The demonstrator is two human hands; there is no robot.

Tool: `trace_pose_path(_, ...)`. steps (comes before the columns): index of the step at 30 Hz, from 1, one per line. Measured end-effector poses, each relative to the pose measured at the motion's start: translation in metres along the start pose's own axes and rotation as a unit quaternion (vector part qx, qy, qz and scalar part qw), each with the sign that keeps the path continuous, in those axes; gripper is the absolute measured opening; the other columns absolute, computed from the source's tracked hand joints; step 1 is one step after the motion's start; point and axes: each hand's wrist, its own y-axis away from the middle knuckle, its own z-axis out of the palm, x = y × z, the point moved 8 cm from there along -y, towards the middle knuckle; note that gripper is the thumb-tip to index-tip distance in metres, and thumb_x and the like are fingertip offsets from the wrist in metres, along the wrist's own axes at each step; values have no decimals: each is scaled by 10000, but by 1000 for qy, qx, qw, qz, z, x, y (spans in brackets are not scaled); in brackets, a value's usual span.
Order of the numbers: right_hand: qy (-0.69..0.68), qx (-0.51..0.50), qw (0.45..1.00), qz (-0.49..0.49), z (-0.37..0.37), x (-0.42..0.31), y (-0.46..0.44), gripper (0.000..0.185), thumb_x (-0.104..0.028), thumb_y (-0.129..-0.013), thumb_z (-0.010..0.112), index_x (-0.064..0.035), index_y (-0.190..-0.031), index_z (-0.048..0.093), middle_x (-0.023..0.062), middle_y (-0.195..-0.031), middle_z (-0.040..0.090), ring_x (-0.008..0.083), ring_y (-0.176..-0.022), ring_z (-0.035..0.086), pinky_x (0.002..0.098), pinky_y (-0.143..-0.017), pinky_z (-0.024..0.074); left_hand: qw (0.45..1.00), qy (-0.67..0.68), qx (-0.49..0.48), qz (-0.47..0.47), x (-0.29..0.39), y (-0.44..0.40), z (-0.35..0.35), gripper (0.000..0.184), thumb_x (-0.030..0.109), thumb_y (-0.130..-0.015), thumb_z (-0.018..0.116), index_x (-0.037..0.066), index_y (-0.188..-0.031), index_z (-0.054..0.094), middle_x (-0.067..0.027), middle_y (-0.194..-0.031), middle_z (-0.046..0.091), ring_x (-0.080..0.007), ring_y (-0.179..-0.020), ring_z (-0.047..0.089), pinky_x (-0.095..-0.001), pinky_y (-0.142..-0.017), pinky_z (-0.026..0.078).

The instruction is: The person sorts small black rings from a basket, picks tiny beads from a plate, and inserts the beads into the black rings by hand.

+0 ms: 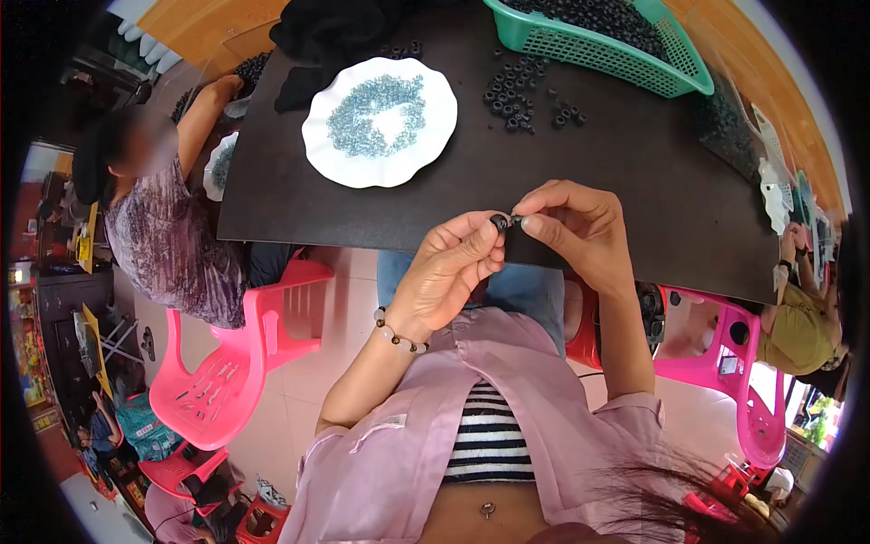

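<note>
My left hand [453, 267] is closed, pinching a small round black part [499, 222] between thumb and fingertips. Close against it, my right hand [584, 231] pinches a smaller dark piece [517, 220], too small to name. Both hands meet just above the table's near edge. Beyond them lies a white wavy-rimmed plate [317, 150] with many tiny clear bluish pieces [353, 118] spread on it. Loose black ring-like parts [518, 91] are scattered on the dark table [362, 213]. More of the black parts fill a green basket [616, 68] at the back right.
A black cloth [317, 36] lies at the back left. On the left a person [177, 227] reaches toward dark parts, beside a pink chair [213, 390]. Another pink chair [725, 354] and a second person [802, 326] are at the right. A clear bag [729, 136] lies at the right edge.
</note>
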Motion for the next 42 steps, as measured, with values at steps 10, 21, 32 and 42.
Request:
trace_pose_path(10, 18, -11, 999, -42, 5, -4, -1, 114, 0, -806, 680, 22, -917, 668, 77, -907, 615, 129, -829, 581, 245, -758, 465, 1000, -7, 6, 0, -2, 0, -6, 199, 138, -897, 623, 10, -1050, 623, -9, -839, 631, -83, -737, 584, -216, -704, 495)
trace_pose_path(21, 99, -6, 994, -38, 8, -4, 0, 118, -11, -781, 705, 9, -893, 676, 73, -898, 610, 130, -829, 584, 254, -751, 469, 999, -28, 3, 15, 1, -1, -10, 210, 124, -877, 648, 15, -1056, 630, -12, -838, 640, -73, -731, 584, -201, -688, 486)
trace_pose_path(32, 103, -15, 994, -19, 9, 1, 0, 154, -18, -772, 716, 12, -916, 673, 68, -910, 607, 127, -849, 581, 242, -748, 462, 993, -103, 35, 49, 11, 2, -14, 224, 132, -838, 698, 14, -1024, 658, -16, -838, 663, -59, -713, 579, -187, -659, 478)
trace_pose_path(42, 9, -183, 983, -8, 33, 1, -14, 342, -254, -823, 680, 6, -1045, 684, 138, -1083, 627, 189, -966, 570, 330, -866, 432, 994, -103, -28, 8, 18, 3, -7, 189, 128, -820, 712, -7, -949, 678, -44, -804, 664, -84, -680, 574, -196, -627, 474)
